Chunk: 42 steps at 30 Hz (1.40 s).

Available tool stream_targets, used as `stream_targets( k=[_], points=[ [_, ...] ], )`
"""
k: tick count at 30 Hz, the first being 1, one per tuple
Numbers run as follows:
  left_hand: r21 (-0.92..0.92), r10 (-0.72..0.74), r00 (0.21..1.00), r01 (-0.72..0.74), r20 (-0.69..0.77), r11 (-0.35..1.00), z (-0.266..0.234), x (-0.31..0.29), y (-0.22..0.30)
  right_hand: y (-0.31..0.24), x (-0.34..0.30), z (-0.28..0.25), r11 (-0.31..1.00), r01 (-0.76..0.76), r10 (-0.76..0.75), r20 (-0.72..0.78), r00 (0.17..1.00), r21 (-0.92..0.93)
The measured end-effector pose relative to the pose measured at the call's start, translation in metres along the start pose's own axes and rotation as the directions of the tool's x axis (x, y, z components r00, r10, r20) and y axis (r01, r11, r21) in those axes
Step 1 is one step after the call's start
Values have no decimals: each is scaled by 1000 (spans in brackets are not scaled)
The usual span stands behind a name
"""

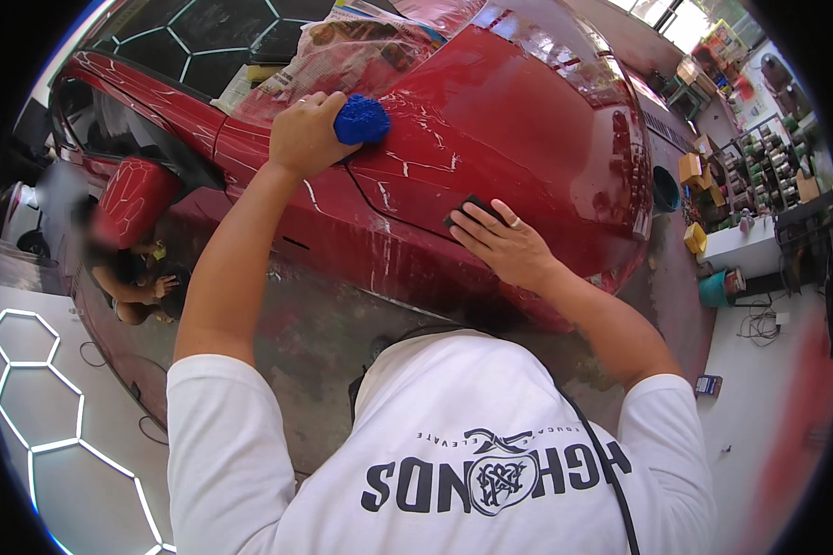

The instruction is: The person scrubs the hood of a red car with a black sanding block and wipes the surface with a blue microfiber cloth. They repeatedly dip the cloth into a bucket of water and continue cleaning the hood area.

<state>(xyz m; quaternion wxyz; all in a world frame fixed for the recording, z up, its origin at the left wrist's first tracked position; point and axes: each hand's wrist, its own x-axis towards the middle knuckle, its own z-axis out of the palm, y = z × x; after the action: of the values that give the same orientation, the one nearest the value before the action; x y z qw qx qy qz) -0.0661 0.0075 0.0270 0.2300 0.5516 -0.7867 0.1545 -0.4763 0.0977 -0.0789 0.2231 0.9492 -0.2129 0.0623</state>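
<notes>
Head view: left hand [305, 137] clasps a textured blue wad [363, 120]
Right hand [514, 248] holds a flat black block [483, 205], partly finger-covered, against a glossy red car [518, 102] cut off above

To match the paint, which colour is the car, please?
The car is glossy red. It shows best in the head view, the only one here.

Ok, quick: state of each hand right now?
Left hand: closed on a blue wad.
Right hand: open, laid over a dark block on the red car.
</notes>
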Motion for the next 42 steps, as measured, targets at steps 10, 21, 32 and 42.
stream_targets(
  k=[10,21,32,42],
  points=[
    [-99,-121,974,104,-191,990,19,-19,-8,7,29,8,993,77,-80,30,996,93],
    [-138,-139,969,112,-205,984,23,-21,-7,26,-9,4,997,53,-61,138,989,56],
    [-148,-142,961,108,-239,983,25,-22,-8,23,-9,1,998,36,-43,191,981,41],
    [-205,-162,962,116,-221,972,27,-27,-11,29,-31,-20,991,69,-101,288,952,117]
  ],
)
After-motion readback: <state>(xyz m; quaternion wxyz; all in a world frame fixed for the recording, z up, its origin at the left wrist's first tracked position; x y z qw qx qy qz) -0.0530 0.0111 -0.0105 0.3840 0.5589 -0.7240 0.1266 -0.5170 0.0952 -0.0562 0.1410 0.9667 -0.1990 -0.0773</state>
